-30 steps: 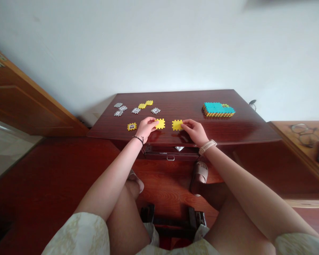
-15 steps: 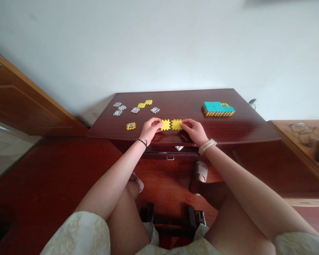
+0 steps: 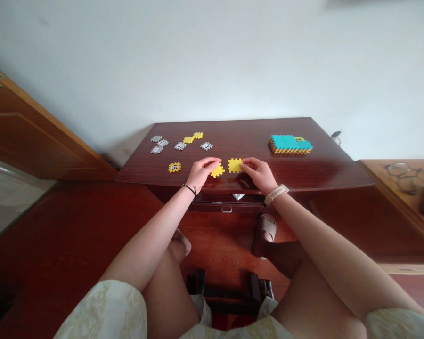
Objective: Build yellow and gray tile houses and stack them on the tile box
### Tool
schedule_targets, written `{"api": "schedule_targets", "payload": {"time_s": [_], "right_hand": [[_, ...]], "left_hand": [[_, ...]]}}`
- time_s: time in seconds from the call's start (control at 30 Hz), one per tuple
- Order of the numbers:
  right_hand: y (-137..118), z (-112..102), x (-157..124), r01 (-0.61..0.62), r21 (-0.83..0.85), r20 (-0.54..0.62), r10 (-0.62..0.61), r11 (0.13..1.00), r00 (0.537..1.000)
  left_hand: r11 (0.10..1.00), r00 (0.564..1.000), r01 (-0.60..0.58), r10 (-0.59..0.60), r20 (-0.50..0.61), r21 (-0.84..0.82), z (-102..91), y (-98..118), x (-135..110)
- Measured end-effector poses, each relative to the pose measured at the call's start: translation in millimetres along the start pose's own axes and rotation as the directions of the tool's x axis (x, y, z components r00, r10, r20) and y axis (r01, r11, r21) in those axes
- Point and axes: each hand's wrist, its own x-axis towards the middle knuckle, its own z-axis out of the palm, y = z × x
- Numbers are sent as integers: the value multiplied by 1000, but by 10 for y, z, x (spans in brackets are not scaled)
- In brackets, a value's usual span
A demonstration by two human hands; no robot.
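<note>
My left hand point(image 3: 200, 172) pinches a yellow interlocking tile point(image 3: 218, 170) with toothed edges, tilted at an angle. Opposite it, my right hand point(image 3: 257, 172) grips another yellow interlocking tile point(image 3: 234, 165) by its right edge, held fairly square. A small gap separates the two tiles. Both are over the front part of the dark red-brown table point(image 3: 240, 129). To the left of my left hand lies a yellow tile with a window grid point(image 3: 175, 167).
Several grey tiles point(image 3: 180, 146) and a pair of yellow tiles point(image 3: 192, 137) lie at the back left. A stack of interlocking tiles with a turquoise top point(image 3: 290, 144) stands at the back right. A wooden side table point(image 3: 385, 172) holds eyeglasses point(image 3: 405, 176).
The tile in my left hand has turned from square to tilted and shifted slightly left and down, widening the gap. My right hand and its tile have stayed put.
</note>
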Motion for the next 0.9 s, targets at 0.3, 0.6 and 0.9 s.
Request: {"api": "schedule_targets", "payload": {"time_s": [0.3, 0.6, 0.9], "right_hand": [[-4, -8, -12, -3, 31, 40, 2, 1000, 999], [20, -13, 5, 27, 54, 61, -31, 998, 998], [52, -12, 23, 34, 26, 40, -35, 999, 999]], "left_hand": [[1000, 999, -30, 29, 31, 8, -14, -76, 40], [994, 994, 9, 3, 106, -108, 66, -11, 5], [954, 989, 108, -74, 128, -281, 40, -65, 33]]}}
